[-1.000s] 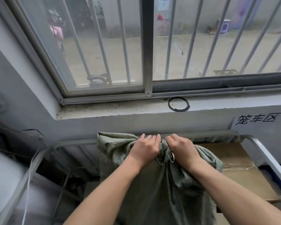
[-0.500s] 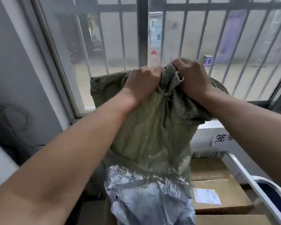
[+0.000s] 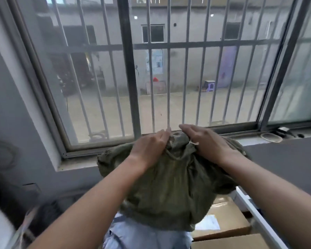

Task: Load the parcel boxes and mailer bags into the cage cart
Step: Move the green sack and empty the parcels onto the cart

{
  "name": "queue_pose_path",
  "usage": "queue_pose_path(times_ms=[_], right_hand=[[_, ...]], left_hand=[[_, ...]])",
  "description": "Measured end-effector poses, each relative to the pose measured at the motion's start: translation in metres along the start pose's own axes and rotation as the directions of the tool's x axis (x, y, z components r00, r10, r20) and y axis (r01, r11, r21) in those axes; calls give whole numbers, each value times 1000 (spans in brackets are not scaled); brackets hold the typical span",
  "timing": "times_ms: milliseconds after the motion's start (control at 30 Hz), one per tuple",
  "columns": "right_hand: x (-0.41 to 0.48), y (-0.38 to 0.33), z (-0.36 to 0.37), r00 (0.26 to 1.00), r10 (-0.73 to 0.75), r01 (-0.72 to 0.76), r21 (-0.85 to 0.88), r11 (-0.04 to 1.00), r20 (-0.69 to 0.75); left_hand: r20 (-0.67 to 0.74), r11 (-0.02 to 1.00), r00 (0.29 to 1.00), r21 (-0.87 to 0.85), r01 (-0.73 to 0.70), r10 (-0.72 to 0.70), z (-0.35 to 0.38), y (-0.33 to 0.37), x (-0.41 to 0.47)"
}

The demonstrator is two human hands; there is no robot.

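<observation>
Head view: a person stood at a barred window (image 3: pixel 151 87), both forearms reaching forward over a cage cart (image 3: pixel 255 216) below the sill (image 3: pixel 75 164). The left hand (image 3: pixel 149 150) and right hand (image 3: pixel 206 144) were side by side, almost touching, both holding the gathered closed end of an olive-green woven sack (image 3: pixel 169 186). The left fingers were curled tight into the bunch. The right hand clasped it too, though its forefinger lay out straighter.

The sack hung upside down from that grip, its open mouth downward. A pale grey mailer bag (image 3: pixel 142 234) was sliding out beneath it, over the cart. Cardboard boxes (image 3: pixel 228 218), one with a white label, lay packed in the cart to the right.

The sack looked soft, limp and coarse, so it likely gave a sure grip and weighed little by itself. The bunched end was probably the best hold for shaking it empty. The mailer bag looked thin, slick and crumpled, probably light and slippery. It would be better gathered in a full handful than pinched at a corner.

Half a second before, the hands had been higher against the window bars and the sack hung long. In this moment they sat level with the sill, and the sack was bunched shorter and wider.
</observation>
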State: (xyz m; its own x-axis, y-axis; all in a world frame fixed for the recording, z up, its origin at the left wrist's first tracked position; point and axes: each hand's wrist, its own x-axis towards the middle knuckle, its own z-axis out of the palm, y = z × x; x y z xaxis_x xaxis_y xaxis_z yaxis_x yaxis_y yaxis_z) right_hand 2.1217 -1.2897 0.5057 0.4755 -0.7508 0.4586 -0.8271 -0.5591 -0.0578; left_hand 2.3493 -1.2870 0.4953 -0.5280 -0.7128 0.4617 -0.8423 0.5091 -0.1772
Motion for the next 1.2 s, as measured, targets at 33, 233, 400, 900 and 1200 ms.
queue_pose_path(times_ms=[33, 233, 400, 900, 1200], right_hand=[[-13, 6, 4, 1000, -9, 9, -11, 1000, -11], [-103, 57, 10, 994, -69, 68, -15, 998, -81], [-180, 124, -14, 991, -115, 107, -99, 989, -73], [-244, 242, -160, 994, 87, -97, -174, 980, -67], [-253, 241, -232, 985, 107, -150, -367, 918, -135]], left_hand=[[73, 999, 997, -40, 7, -4, 6, 9, -4], [205, 995, 974, 53, 83, -93, 39, 96, -4], [-17, 993, 999, 107, 48, -47, 51, 186, -3], [-84, 982, 992, 172, -76, 91, -49, 313, 137], [-131, 978, 979, 162, -133, 155, -75, 329, 181]])
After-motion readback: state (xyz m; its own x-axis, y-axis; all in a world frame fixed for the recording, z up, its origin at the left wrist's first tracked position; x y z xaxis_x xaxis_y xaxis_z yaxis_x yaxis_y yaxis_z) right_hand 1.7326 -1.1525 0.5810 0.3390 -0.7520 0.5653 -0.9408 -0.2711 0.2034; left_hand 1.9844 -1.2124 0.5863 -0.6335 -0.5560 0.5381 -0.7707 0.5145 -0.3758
